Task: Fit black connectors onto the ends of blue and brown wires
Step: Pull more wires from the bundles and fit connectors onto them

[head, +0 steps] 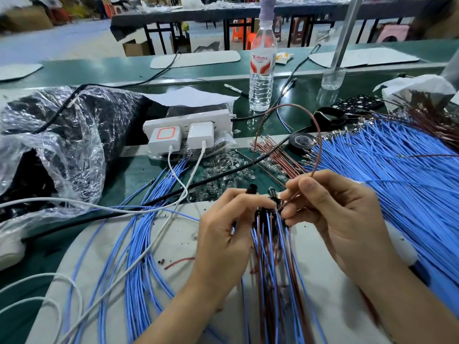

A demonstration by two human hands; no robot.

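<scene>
Centre frame: left hand (223, 227) is gripping a cluster of small black plastic connectors (265, 211). Their thin blue and brown wires (270, 264) are trailing toward the lower edge. Right hand (340, 214) is pinching a glossy brown wire (320, 135), which is arching upward in a loop.

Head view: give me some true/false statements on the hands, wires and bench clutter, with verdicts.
1. The right hand pinches a brown wire that loops up above it. True.
2. The water bottle lies on its side. False: it stands upright.
3. Two white chargers are plugged into the power strip. True.
4. The left hand is empty. False: it holds a wire bundle tipped with black connectors.
5. The plastic bag sits to the right of the hands. False: it is on the left.
</scene>
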